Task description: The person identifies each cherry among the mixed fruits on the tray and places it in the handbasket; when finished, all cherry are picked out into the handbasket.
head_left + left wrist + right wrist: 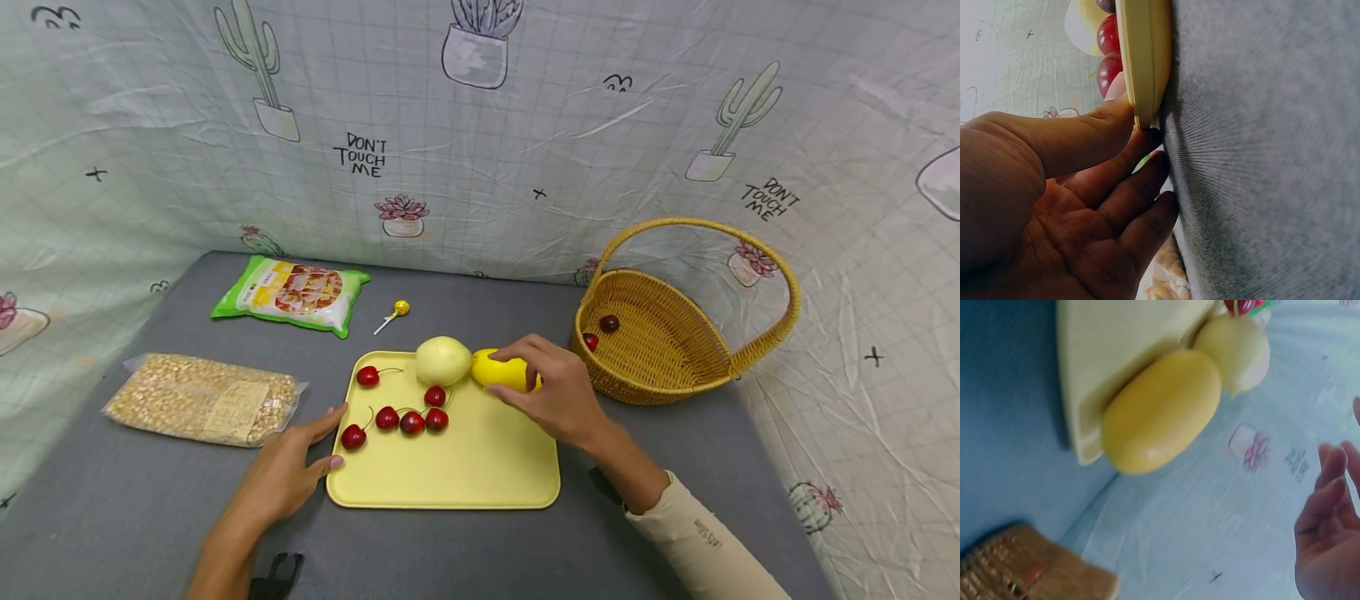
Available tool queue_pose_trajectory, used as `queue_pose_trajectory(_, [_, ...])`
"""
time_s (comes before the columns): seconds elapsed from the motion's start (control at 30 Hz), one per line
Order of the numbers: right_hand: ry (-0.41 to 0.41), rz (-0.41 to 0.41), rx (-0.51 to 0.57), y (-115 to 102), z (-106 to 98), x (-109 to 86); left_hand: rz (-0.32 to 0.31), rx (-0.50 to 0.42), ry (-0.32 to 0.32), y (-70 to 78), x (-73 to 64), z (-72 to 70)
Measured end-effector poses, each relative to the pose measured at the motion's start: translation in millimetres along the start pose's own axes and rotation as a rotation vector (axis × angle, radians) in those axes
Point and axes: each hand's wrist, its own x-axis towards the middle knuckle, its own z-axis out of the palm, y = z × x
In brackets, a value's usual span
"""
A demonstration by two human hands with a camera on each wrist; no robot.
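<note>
A yellow tray (450,479) carries several dark red cherries (412,422), a pale round fruit (442,361) and a smooth yellow oval fruit (487,372) along its far edge. My left hand (288,467) holds the tray's left rim. In the left wrist view its thumb (1085,134) lies over the rim while the fingertips reach the outer underside. Above the oval fruit and partly hiding it is my right hand (551,387), thumb and forefinger bent but apart, nothing between them. The right wrist view has that hand (1332,531) at the side, apart from the oval fruit (1163,412).
Right of the tray stands a wicker basket (652,392) with a tall handle and two cherries (609,323) inside. A lollipop (401,308) lies behind the tray. On the left are a green-and-white packet (300,292) and a clear bag of pale kernels (202,396). A printed cloth (480,167) hangs behind.
</note>
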Motion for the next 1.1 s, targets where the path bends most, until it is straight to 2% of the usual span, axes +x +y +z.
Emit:
queue_pose_trajectory(0.17, [-0.196,-0.013,-0.027,-15,11,-1.7,-0.003,-0.001,-0.002,0.8,0.2,0.0])
queue_pose_trajectory(0.37, [-0.449,0.024,-0.033,-26,24,-1.0,0.005,-0.004,0.01,0.6,0.1,0.1])
queue_pose_trajectory(0.53, [-0.582,0.006,-0.045,-31,35,2.5,0.01,-0.001,0.018,-0.1,0.1,0.9])
queue_pose_trajectory(0.63, [-0.628,-0.004,-0.075,-32,43,4.1,0.004,0.0,0.014,-0.9,0.0,1.5])
queue_pose_trajectory(0.77, [-0.647,-0.025,-0.135,-32,52,4.4,-0.007,-0.008,0.006,-1.4,-0.4,2.2])
queue_pose_trajectory(0.93, [-0.662,-0.028,-0.205,-35,59,4.6,-0.007,-0.016,0.006,-0.4,-0.8,2.1])
queue_pose_trajectory(1.1, [-0.64,-0.049,-0.211,-36,61,4.3,-0.002,-0.015,0.011,-0.4,-0.8,1.7])
